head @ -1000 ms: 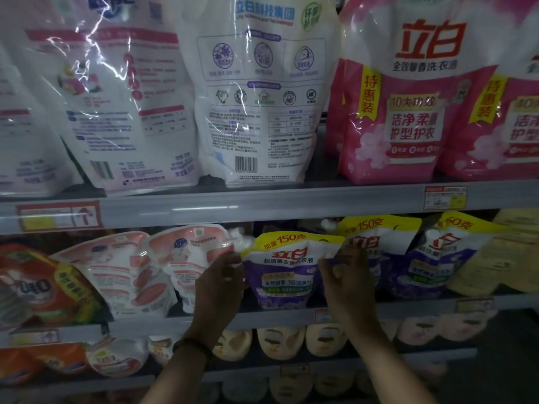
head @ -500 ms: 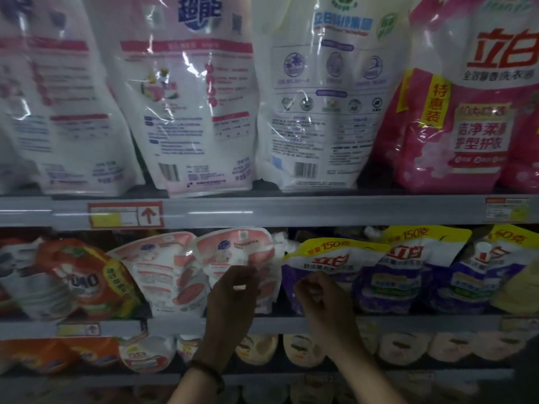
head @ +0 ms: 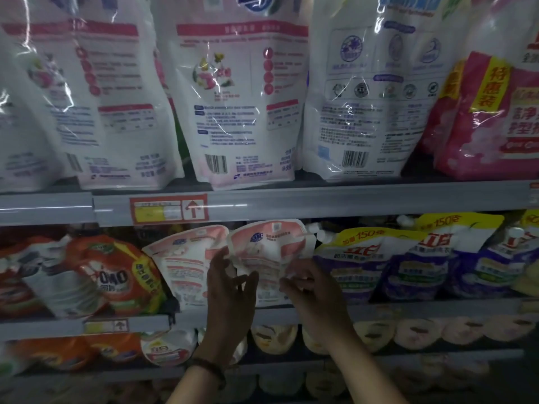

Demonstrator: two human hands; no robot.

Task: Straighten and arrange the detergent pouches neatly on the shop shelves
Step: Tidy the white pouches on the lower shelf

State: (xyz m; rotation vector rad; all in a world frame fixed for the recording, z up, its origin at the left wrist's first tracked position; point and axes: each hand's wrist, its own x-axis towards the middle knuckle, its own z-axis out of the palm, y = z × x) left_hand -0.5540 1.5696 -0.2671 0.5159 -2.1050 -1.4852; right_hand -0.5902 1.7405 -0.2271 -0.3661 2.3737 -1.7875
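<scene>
A pink-and-white spouted pouch [head: 268,243] stands on the middle shelf [head: 408,309]. My left hand [head: 230,290] holds its left edge between fingers and thumb. My right hand [head: 313,287] pinches its lower right side with curled fingers. A second pink-and-white pouch [head: 186,258] leans just to the left, partly behind my left hand. To the right stand purple-and-yellow pouches [head: 361,263], tilted and overlapping. Orange pouches [head: 113,275] lean at the left.
Large white refill bags [head: 242,112] and a pink bag [head: 490,118] fill the upper shelf, close above. A red price tag [head: 169,209] sits on the upper shelf edge. Round pale packs [head: 417,330] line the lower shelf.
My view and both hands shifted left, from the purple-and-yellow pouch to the pink-and-white pouch. Both hands now hold that pouch at its sides.
</scene>
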